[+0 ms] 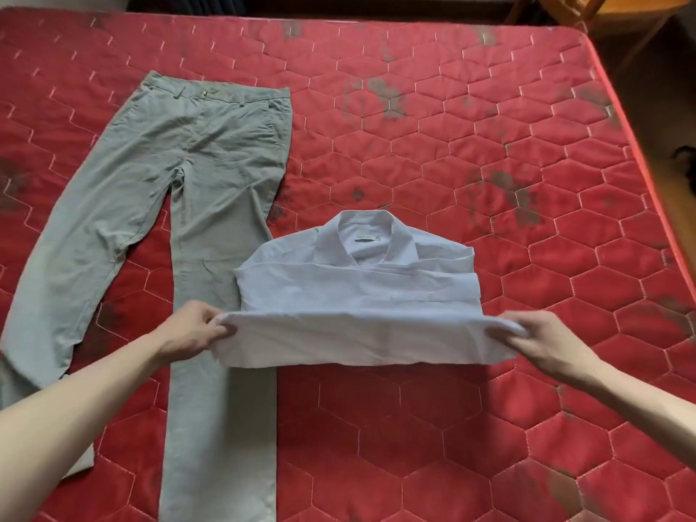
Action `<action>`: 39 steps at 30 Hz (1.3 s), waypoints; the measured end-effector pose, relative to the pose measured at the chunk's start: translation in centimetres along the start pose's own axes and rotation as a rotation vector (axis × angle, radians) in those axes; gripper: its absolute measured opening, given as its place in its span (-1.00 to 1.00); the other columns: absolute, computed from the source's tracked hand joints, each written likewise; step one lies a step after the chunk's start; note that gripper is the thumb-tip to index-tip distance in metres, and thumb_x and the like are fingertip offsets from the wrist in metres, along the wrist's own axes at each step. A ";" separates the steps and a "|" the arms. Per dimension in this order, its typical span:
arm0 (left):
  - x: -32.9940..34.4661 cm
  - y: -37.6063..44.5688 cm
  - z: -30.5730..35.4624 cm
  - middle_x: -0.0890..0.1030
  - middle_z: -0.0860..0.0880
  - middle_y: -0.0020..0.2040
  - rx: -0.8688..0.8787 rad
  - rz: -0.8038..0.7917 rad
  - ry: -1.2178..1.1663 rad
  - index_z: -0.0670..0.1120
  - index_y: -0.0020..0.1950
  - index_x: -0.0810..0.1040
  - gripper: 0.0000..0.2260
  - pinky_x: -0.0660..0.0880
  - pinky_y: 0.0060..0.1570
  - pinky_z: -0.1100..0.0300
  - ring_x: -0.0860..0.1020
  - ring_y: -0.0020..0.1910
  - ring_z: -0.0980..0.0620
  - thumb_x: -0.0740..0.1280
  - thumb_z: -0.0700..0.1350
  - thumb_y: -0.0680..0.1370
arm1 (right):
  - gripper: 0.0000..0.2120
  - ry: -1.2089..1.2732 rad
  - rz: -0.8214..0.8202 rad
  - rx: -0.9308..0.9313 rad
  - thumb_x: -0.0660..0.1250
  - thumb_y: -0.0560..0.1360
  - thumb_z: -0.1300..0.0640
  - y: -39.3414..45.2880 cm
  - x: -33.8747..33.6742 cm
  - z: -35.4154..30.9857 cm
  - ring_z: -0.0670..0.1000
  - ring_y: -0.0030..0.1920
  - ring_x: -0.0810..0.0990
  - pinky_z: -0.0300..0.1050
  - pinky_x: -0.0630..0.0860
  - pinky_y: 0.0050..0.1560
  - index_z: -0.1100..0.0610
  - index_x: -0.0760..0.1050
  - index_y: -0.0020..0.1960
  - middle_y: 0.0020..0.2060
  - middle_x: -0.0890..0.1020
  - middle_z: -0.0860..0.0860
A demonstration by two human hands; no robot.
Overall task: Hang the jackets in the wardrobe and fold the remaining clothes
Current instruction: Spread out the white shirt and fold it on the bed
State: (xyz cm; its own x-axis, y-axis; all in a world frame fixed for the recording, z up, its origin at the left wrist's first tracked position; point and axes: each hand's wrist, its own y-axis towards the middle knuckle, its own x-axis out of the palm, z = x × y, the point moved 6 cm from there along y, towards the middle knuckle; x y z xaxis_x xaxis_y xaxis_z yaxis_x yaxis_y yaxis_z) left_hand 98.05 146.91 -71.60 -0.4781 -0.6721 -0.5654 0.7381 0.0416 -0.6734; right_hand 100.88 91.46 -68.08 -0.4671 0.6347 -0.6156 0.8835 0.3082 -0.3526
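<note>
A pale blue collared shirt (357, 292) lies partly folded on the red quilted mattress (470, 145), collar pointing away from me. Its lower fold is lifted off the bed. My left hand (192, 329) pinches the left end of that lifted fold. My right hand (542, 340) grips the right end of the same fold. Grey-green trousers (180, 190) lie spread flat to the left of the shirt, waistband at the far end, one leg running under the shirt's left corner toward me.
The mattress's right edge (647, 182) drops to a dark wooden floor. A wooden chair (602, 9) stands at the far right corner. A small dark object (685, 156) lies on the floor beside the bed.
</note>
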 end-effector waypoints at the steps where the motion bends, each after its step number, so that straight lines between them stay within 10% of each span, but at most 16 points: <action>1: -0.9 0.3 0.4 0.61 0.01 -0.33 0.001 0.069 -0.066 -0.18 -0.20 0.71 -0.84 0.44 -0.22 0.14 0.51 -0.29 0.07 0.49 -0.13 0.54 | -0.84 0.073 0.092 0.047 0.44 0.59 0.13 0.8 -0.6 -0.2 -0.16 -0.31 0.40 -0.17 0.35 -0.28 0.07 0.66 -0.17 -0.38 0.51 -0.12; 9: -3.3 4.4 4.2 0.72 0.03 -0.20 0.013 0.428 -0.545 -0.03 -0.15 0.68 -0.87 0.54 -0.02 0.07 0.62 -0.14 0.02 0.46 -0.19 0.58 | -0.79 0.164 0.508 0.228 0.23 0.67 0.11 7.8 -1.7 -1.3 -0.05 -0.03 0.59 -0.16 0.46 -0.04 0.02 0.60 0.22 -0.04 0.66 -0.10; 14: -4.1 7.7 4.2 0.44 -0.08 -0.29 0.038 0.575 -0.458 -0.36 -0.16 0.48 -0.57 0.30 -0.26 0.08 0.39 -0.28 0.00 0.33 0.04 0.60 | -0.74 -0.103 0.545 0.295 0.10 0.70 -0.06 13.0 -2.1 -0.6 0.32 0.01 0.62 0.21 0.52 0.00 0.07 0.48 0.12 -0.05 0.68 0.17; 23: -3.6 13.6 4.1 0.40 -0.03 -0.36 -0.017 0.685 -0.355 -0.08 -0.29 0.33 -0.59 0.27 -0.31 0.05 0.37 -0.33 -0.06 0.21 0.07 0.70 | -0.65 -0.295 0.551 0.439 0.09 0.71 -0.07 20.1 -1.7 2.0 0.41 0.10 0.58 0.12 0.35 -0.04 0.18 0.48 0.14 0.06 0.62 0.34; 26: -3.6 13.5 4.4 0.59 -0.19 0.13 -0.192 0.900 -0.273 -0.10 0.15 0.50 -0.82 0.41 0.04 0.01 0.53 0.16 -0.23 0.21 -0.04 0.65 | -0.66 -0.275 0.675 0.471 0.07 0.70 -0.02 20.8 -1.2 2.1 0.32 0.23 0.51 0.12 0.37 0.13 0.17 0.50 0.20 0.18 0.60 0.27; 28: -2.9 12.4 5.8 0.43 -0.24 0.37 -0.250 1.022 -0.127 -0.13 0.40 0.38 -0.63 0.32 0.26 -0.11 0.38 0.37 -0.25 0.22 -0.09 0.60 | -0.68 -0.333 0.870 0.358 0.07 0.68 0.04 20.3 -0.9 0.4 0.23 0.26 0.46 0.08 0.32 0.24 0.10 0.53 0.26 0.22 0.58 0.14; 30: -1.2 12.1 8.5 0.39 -0.23 0.37 -0.028 0.973 0.030 -0.13 0.43 0.36 -0.60 0.28 0.30 -0.15 0.34 0.34 -0.24 0.24 -0.09 0.60 | -0.68 -0.382 0.912 0.082 0.09 0.65 0.16 20.2 0.8 -2.4 0.23 0.15 0.51 0.05 0.33 0.18 0.13 0.54 0.28 0.16 0.59 0.14; 34: 5.1 13.3 12.9 0.47 -0.20 0.42 0.561 0.631 0.470 -0.12 0.46 0.44 -0.59 0.34 0.34 -0.18 0.41 0.34 -0.21 0.15 -0.01 0.65 | -0.56 -0.467 0.363 -0.393 0.13 0.61 0.20 21.3 9.0 -5.4 0.22 0.34 0.51 0.05 0.39 0.36 0.19 0.46 0.46 0.36 0.56 0.15; 39: 8.4 17.2 9.2 -0.07 -0.01 0.71 0.409 0.340 0.668 0.09 0.69 -0.05 -0.38 -0.07 0.56 -0.31 -0.10 0.68 -0.08 -0.16 0.28 0.65 | -0.40 -0.650 0.212 -0.085 -0.05 0.69 -0.21 21.6 10.3 0.7 -0.01 0.66 0.00 0.07 0.03 0.63 -0.04 0.04 0.69 0.67 0.07 -0.04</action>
State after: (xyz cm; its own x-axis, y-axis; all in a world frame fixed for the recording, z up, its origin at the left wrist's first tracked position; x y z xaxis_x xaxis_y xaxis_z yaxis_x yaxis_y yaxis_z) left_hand 111.16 135.21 -83.57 -0.2846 -0.0891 -0.9545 0.9448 -0.1948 -0.2635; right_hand 115.10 104.18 -82.52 -0.1857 0.1417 -0.9723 0.9454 0.2953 -0.1375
